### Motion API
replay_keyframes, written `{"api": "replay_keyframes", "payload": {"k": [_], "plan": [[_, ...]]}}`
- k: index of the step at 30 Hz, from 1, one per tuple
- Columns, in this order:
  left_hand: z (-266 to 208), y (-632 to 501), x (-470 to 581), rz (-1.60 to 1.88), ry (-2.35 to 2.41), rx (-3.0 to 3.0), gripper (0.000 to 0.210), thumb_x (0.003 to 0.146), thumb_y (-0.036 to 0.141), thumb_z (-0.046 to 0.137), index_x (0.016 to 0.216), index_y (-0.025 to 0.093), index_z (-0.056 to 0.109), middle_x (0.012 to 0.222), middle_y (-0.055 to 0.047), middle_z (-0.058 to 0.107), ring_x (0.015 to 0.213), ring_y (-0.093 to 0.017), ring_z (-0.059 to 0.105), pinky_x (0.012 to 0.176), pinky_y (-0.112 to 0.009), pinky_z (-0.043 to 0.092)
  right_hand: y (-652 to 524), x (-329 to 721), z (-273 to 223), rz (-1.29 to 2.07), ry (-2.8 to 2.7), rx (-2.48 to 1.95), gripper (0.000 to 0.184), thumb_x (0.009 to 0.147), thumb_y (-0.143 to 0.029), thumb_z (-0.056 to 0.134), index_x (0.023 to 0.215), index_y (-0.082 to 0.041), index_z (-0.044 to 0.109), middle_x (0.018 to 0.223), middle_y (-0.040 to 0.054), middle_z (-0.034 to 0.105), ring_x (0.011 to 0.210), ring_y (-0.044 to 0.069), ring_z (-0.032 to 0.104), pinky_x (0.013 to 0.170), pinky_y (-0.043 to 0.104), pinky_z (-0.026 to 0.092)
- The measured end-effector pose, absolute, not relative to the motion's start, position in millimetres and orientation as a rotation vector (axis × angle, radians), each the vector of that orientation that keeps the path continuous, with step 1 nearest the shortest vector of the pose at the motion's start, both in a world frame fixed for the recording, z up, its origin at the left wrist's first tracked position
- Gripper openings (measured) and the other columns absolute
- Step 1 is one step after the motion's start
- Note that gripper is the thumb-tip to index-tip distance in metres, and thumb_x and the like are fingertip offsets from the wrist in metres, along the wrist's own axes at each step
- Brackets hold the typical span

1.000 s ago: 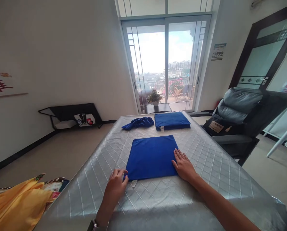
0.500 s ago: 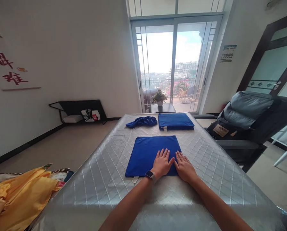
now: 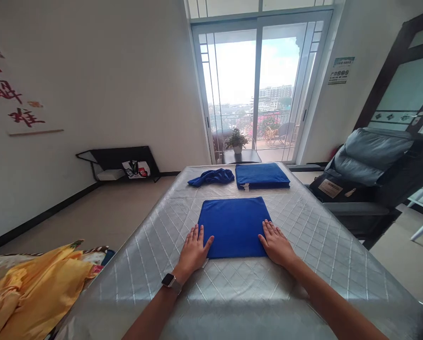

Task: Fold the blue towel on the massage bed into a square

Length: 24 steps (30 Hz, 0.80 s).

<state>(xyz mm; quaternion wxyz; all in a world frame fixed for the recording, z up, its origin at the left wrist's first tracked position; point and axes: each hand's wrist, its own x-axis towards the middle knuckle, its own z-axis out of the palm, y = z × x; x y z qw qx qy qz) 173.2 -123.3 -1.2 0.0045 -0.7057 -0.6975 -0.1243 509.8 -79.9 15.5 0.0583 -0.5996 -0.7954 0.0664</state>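
A flat blue cloth point(image 3: 236, 229), folded to a near-square, lies on the silver quilted table cover point(image 3: 155, 245) in front of me. My left hand point(image 3: 194, 249) rests on its left edge, fingers stretched out and thumb on the fabric; a smartwatch point(image 3: 168, 280) is on that wrist. At the opposite edge, my right hand point(image 3: 277, 243) lies flat with fingers extended, fingertips and thumb touching the cloth. Neither hand grips anything. Farther back are a crumpled blue cloth point(image 3: 211, 177) and a neat stack of folded blue cloths point(image 3: 262, 176).
A dark recliner point(image 3: 370, 160) with a black bag on it stands to the right. Yellow fabric point(image 3: 38, 288) is heaped at lower left. Beyond the table, a potted plant point(image 3: 237, 140) sits on a chair before the sliding glass door point(image 3: 259, 85).
My left hand has slid left from the middle of the cloth to its left edge, covering the white tag there. My right hand stays at the right edge. The view has shifted slightly.
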Motion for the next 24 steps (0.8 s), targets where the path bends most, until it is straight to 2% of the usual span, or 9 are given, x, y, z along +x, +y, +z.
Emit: {"api": "replay_keyframes", "payload": {"k": [4, 7, 10, 15, 19, 21, 24], "plan": [[1.0, -123.0, 179.9, -0.408, -2.251, -2.168, 0.088, 0.098, 0.068, 0.018, 0.155, 0.003, 0.029, 0.163, -0.025, 0.024, 0.152, -0.034, 0.023, 0.121, -0.049, 0.022, -70.6, 509.2, 31.4, 0.227, -2.479, -1.884, 0.07, 0.102, -0.051, 0.021, 0.158, -0.01, 0.029, 0.165, 0.0128, 0.023, 0.152, 0.026, 0.023, 0.122, 0.047, 0.019], [2.9, -122.5, 182.6, -0.422, -2.248, -2.162, 0.085, 0.098, 0.067, 0.02, 0.155, 0.005, 0.03, 0.162, -0.024, 0.026, 0.152, -0.033, 0.024, 0.121, -0.048, 0.023, -52.9, 502.6, 47.6, 0.186, -2.471, -1.868, 0.069, 0.103, -0.05, 0.017, 0.157, -0.01, 0.032, 0.163, 0.0143, 0.029, 0.151, 0.026, 0.025, 0.122, 0.048, 0.018], [1.1, -123.8, 183.6, -0.418, -2.237, -2.153, 0.085, 0.098, 0.067, 0.02, 0.155, 0.004, 0.031, 0.162, -0.024, 0.027, 0.151, -0.032, 0.024, 0.122, -0.048, 0.023, -33.1, 493.6, 51.9, 0.138, -2.406, -1.86, 0.069, 0.104, -0.047, 0.015, 0.158, -0.007, 0.028, 0.164, 0.0148, 0.026, 0.152, 0.025, 0.021, 0.123, 0.045, 0.015], [1.6, -123.3, 175.9, -0.408, -2.246, -2.169, 0.083, 0.099, 0.065, 0.021, 0.154, 0.006, 0.033, 0.162, -0.022, 0.028, 0.151, -0.033, 0.026, 0.122, -0.049, 0.024, -18.0, 489.1, 30.2, 0.191, -2.33, -1.898, 0.071, 0.103, -0.047, 0.018, 0.158, -0.003, 0.024, 0.165, 0.014, 0.02, 0.153, 0.024, 0.015, 0.124, 0.042, 0.013], [32.2, -104.8, 168.0, -0.278, -2.413, -2.16, 0.086, 0.098, 0.068, 0.017, 0.149, 0.003, 0.042, 0.155, -0.025, 0.04, 0.145, -0.034, 0.038, 0.119, -0.049, 0.029, -17.5, 490.5, 21.1, 0.236, -2.313, -1.9, 0.071, 0.103, -0.047, 0.018, 0.159, -0.004, 0.021, 0.167, 0.0123, 0.017, 0.154, 0.023, 0.012, 0.124, 0.04, 0.01], [53.4, -89.1, 180.9, -0.239, -2.406, -2.112, 0.087, 0.099, 0.067, 0.016, 0.148, 0.001, 0.042, 0.155, -0.025, 0.04, 0.146, -0.032, 0.037, 0.119, -0.045, 0.03, -18.1, 489.7, 22.8, 0.257, -2.3, -1.916, 0.07, 0.103, -0.047, 0.017, 0.159, -0.005, 0.02, 0.167, 0.0114, 0.016, 0.154, 0.022, 0.011, 0.125, 0.04, 0.008], [72.4, -65.0, 234.8, -0.279, -2.117, -2.245, 0.081, 0.102, 0.061, 0.016, 0.149, 0.001, 0.04, 0.158, -0.024, 0.037, 0.149, -0.027, 0.032, 0.121, -0.039, 0.028, -19.5, 488.0, 26.6, 0.255, -2.293, -1.926, 0.07, 0.103, -0.046, 0.017, 0.159, -0.004, 0.019, 0.167, 0.011, 0.016, 0.154, 0.022, 0.011, 0.125, 0.04, 0.009]]}}
